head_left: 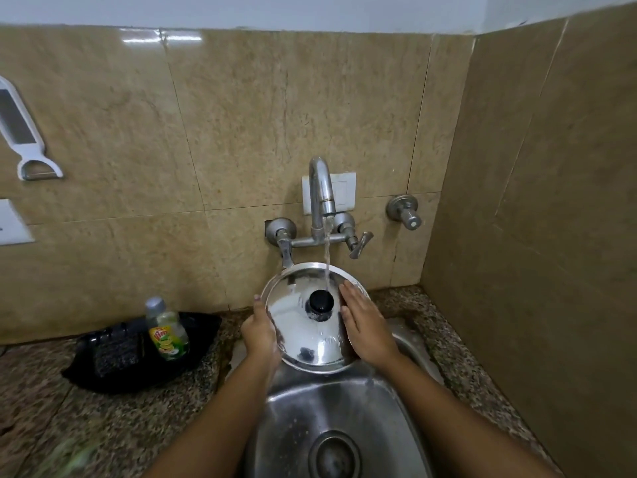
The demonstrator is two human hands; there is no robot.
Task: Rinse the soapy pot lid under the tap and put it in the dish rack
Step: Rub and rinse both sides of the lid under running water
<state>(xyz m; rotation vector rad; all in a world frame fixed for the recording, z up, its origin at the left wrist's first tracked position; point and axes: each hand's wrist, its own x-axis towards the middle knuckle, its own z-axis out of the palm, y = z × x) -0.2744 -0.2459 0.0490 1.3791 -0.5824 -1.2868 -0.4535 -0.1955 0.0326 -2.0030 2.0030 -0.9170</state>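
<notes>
A round steel pot lid [303, 336] with a black knob [321, 301] is held tilted over the steel sink [331, 408]. Water runs from the chrome tap [320, 191] and lands on the lid just above the knob. My left hand [260, 334] grips the lid's left rim, thumb on the top face. On the lid's right side, my right hand [365, 329] lies flat with its fingers spread. No dish rack is in view.
A black tray [193, 357] on the granite counter left of the sink holds a dish soap bottle [167, 331] and a dark scrubber [115, 353]. A white peeler [24, 132] hangs on the tiled wall. A side wall [537, 236] stands close on the right.
</notes>
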